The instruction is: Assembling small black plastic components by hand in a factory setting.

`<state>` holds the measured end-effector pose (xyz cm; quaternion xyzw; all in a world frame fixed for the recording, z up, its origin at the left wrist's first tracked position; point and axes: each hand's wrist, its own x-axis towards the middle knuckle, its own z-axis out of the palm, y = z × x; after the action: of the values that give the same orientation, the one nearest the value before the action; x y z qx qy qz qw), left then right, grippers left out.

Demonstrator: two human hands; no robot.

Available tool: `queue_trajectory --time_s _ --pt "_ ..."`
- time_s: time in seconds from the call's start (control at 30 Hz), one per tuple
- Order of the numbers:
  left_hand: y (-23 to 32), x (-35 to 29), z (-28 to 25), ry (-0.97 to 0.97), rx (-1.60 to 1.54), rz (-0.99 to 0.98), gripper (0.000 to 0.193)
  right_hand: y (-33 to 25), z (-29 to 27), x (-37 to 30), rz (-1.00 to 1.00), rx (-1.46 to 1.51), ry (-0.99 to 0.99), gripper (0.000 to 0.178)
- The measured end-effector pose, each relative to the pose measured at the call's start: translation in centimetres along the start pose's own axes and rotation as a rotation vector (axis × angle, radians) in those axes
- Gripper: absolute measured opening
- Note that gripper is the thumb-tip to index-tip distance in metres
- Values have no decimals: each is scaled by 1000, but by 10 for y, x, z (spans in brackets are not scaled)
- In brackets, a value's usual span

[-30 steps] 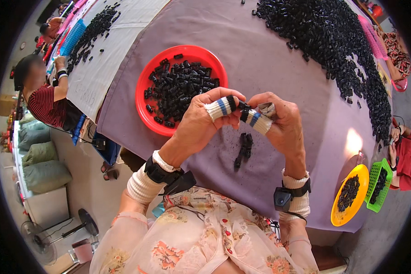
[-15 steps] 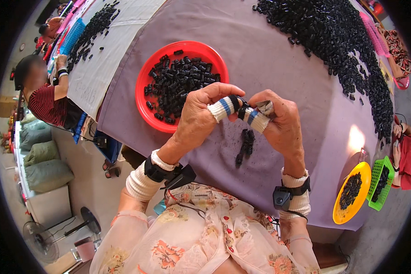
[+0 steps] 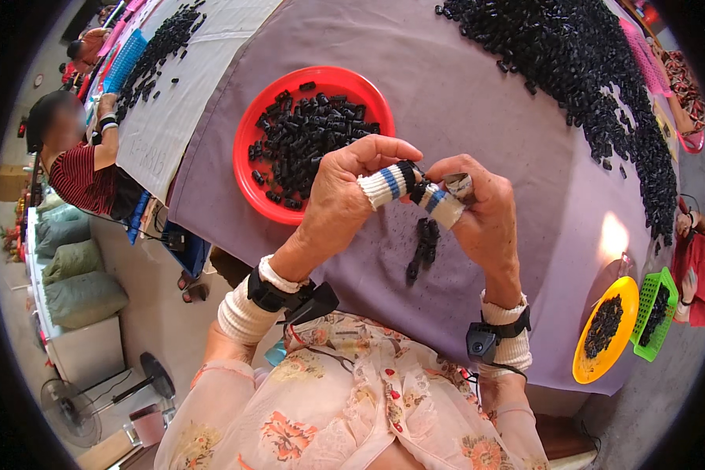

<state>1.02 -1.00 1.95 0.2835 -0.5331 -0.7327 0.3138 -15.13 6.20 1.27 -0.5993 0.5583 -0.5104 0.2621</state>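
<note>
Over the table my left hand (image 3: 343, 182) and my right hand (image 3: 484, 210) meet, fingertips pinched together. A small dark piece appears to sit between them; the fingers mostly hide it. Striped knit sleeves in white, blue and black cover a digit on each hand, the left sleeve (image 3: 387, 186) and the right sleeve (image 3: 437, 205). A greyish wrap or strip (image 3: 457, 186) shows at my right fingers. Just below the hands lies a short cluster of black plastic pieces (image 3: 423, 249). Beyond my left hand, a round red tray (image 3: 247, 168) holds many similar black pieces.
A large heap of black pieces (image 3: 556, 55) spreads across the far right. A yellow plate (image 3: 581, 362) and green basket (image 3: 644, 345) with black bits stand at the right edge. One co-worker (image 3: 78, 172) sits at left, by another pile (image 3: 153, 63); a red-clothed person (image 3: 695, 274) is at right.
My hands stay pinched together in nearly the same place, with only slight finger movement. The view has shifted a little; the trays and heaps look unchanged.
</note>
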Motion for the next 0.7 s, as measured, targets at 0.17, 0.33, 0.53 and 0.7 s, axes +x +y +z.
queue_trajectory --time_s 0.17,0.33,0.53,0.7 --pt "5 -2 -5 -7 -103 -52 28 -3 3 0 -23 21 1 24" --pt "5 -5 1 13 27 1 28 0 4 -2 -40 -6 1 25" --pt "-2 -2 0 32 -26 -18 25 -4 3 -6 45 126 29 21" --pt "-3 -2 -1 35 -61 -27 24 -3 -1 -8 286 331 57 14"
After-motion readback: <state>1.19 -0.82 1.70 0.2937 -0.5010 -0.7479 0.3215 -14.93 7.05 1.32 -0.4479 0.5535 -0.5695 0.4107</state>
